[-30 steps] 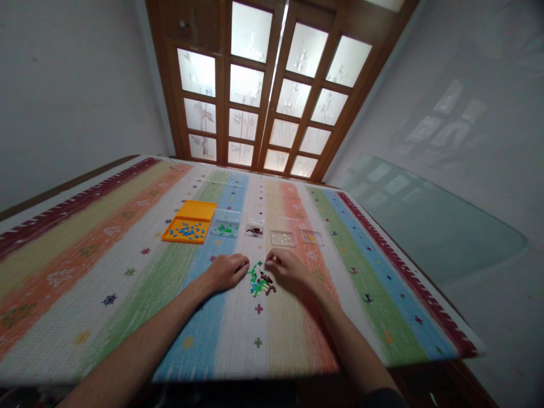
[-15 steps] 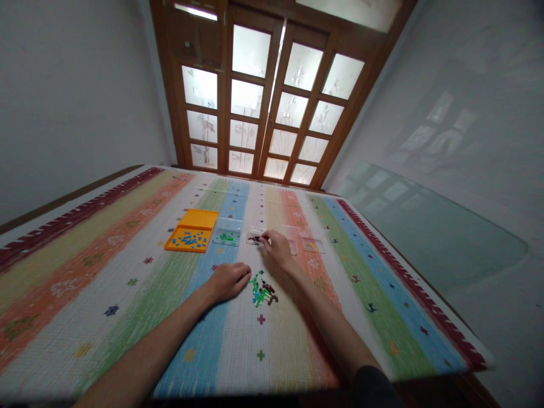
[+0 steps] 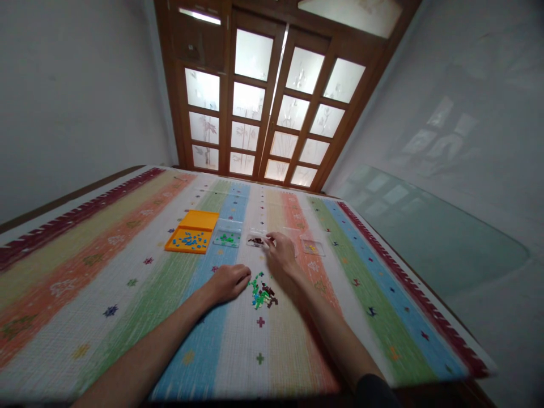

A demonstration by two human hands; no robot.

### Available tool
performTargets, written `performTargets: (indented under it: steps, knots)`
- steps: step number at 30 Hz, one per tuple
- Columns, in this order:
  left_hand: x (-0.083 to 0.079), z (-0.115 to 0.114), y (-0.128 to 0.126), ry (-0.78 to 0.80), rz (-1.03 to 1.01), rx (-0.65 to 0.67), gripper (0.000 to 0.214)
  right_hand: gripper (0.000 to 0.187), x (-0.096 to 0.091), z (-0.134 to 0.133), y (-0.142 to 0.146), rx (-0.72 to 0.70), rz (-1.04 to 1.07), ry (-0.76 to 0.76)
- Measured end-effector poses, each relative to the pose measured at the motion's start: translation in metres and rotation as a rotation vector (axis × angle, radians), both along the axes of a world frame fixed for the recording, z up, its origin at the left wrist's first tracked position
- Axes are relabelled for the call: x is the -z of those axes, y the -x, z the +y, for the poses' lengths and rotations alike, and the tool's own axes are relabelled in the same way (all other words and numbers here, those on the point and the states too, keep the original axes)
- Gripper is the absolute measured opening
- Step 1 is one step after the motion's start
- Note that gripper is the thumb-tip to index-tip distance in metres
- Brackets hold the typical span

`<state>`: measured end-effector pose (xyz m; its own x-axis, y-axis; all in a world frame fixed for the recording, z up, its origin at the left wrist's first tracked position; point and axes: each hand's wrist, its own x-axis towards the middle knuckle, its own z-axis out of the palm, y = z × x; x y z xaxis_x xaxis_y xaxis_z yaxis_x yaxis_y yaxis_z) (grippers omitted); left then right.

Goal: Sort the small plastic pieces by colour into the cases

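Observation:
My right hand (image 3: pixel 280 252) is over the right side of a small clear box (image 3: pixel 249 243), its thumb and fingers drawn together. Anything between the fingertips is too small to make out. Small dark brown pieces (image 3: pixel 255 241) lie in that box. My left hand (image 3: pixel 232 282) rests on the tablecloth with its fingers curled; what they may hold is hidden. Right beside it lies a loose pile of tiny green, brown, blue and pale pieces (image 3: pixel 264 293), in front of the boxes and between my forearms.
To the left stand an open orange box (image 3: pixel 202 219) with blue pieces and a clear box (image 3: pixel 216 243) with green pieces. Farther right is a clear box (image 3: pixel 322 251) with a few yellow pieces. A striped cloth (image 3: pixel 140 328) covers the table; wooden glazed doors (image 3: pixel 229 113) stand beyond.
My right hand has shifted slightly right, so more of the brown pieces in the box show. My left hand stays in place by the pile. The view has tilted slightly.

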<state>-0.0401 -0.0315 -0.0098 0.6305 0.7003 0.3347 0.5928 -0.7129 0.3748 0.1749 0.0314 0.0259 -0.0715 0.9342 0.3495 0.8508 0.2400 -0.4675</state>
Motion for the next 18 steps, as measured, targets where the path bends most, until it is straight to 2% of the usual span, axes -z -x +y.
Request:
performTargets:
  steps: [6, 9, 14, 18]
  knots:
    - [0.0, 0.0, 0.0, 0.009, 0.006, 0.0, 0.022, 0.015, 0.005, -0.021, -0.021, -0.147, 0.053, -0.041]
    - [0.0, 0.0, 0.0, 0.012, 0.006, -0.001, 0.022, 0.015, 0.006, -0.038, -0.031, -0.201, 0.089, -0.014]
    - [-0.002, 0.0, 0.001, 0.023, -0.008, -0.007, 0.022, 0.011, 0.01, -0.064, -0.039, -0.185, 0.168, 0.083]
    - [-0.003, 0.0, 0.001, 0.035, -0.017, -0.009, 0.021, 0.009, 0.015, -0.073, -0.042, -0.192, 0.184, 0.092]
